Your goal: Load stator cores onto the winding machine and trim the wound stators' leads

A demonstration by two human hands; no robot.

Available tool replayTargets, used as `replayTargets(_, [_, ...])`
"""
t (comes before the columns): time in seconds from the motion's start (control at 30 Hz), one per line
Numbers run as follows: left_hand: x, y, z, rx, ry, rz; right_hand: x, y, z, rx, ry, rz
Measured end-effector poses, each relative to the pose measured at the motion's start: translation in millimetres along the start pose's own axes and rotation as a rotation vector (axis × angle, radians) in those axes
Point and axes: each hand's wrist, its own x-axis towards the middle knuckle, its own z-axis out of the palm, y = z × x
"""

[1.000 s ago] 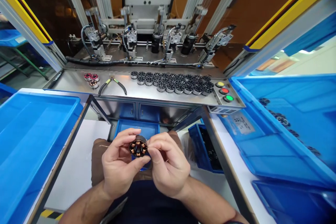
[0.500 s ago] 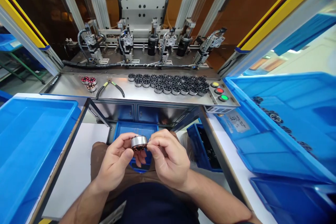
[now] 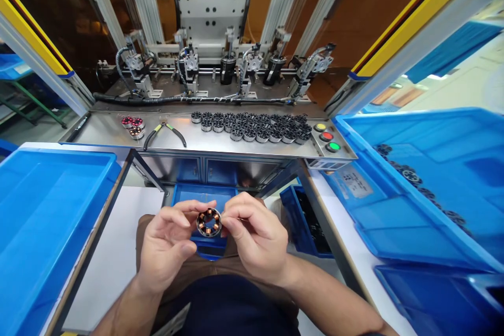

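A ring-shaped motor stator (image 3: 209, 232) with copper windings and a silver rim is held over my lap, its wound face towards me. My left hand (image 3: 165, 241) curls around its left side, fingers at the upper edge and the thumb a little apart below. At the right edge, my right hand (image 3: 255, 239) pinches with thumb and forefinger; whether a fine wire end is between them is too small to tell. On the steel worktop (image 3: 165, 155) ahead lie several stators with red and copper windings (image 3: 133, 127) and wire cutters with green-black handles (image 3: 164, 135).
Rows of black-and-silver stators (image 3: 252, 128) cover the worktop's middle and right, beside yellow, red and green buttons (image 3: 326, 137). Behind stands a machine with clamps (image 3: 191, 65). Blue bins flank me, left (image 3: 59, 155) and right (image 3: 413, 121); a blue tray (image 3: 205, 191) sits below my hands.
The stator has tipped from side-on to showing its copper-wound face towards me. My left thumb has come off its rim and dropped lower, while my right hand stays at the right edge.
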Motion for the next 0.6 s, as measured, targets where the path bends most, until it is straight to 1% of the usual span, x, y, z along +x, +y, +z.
replayTargets(0.07, [1, 0, 1.9, -0.039, 0.028, -0.08, 1, 1, -4, -0.045, -0.043, -0.094])
replayTargets(0.1, [1, -1, 2.1, -0.034, 0.018, -0.153, 1, 1, -6, -0.076, -0.062, -0.144])
replayTargets(0.13, [1, -2, 1.8, -0.028, -0.016, -0.245, 1, 1, -8, -0.105, -0.076, -0.19])
replayTargets(0.2, [0, -4, 0.6, -0.041, -0.121, -0.409, 2, 1, -11, -0.151, -0.097, -0.252])
replayTargets(0.23, [-1, -5, 0.1, -0.064, -0.165, -0.449, 2, 1, -12, -0.167, -0.103, -0.265])
replayTargets(0.27, [-2, -6, -0.1, -0.09, -0.184, -0.455, 2, 0, -12, -0.176, -0.103, -0.265])
replayTargets(0.37, [-3, -7, 2.0, -0.128, -0.145, -0.369, 0, -2, -10, -0.147, -0.08, -0.201])
replayTargets(0.43, [-3, -6, 4.7, -0.104, -0.117, -0.292, -1, -3, -7, -0.087, -0.055, -0.135])
replayTargets(0.5, [-4, -6, 6.9, -0.025, -0.092, -0.208, -3, -3, -4, -0.019, -0.03, -0.065])
replayTargets(0.6, [-5, -7, 7.6, 0.181, -0.037, -0.04, -6, 0, -1, 0.084, -0.007, 0.064])
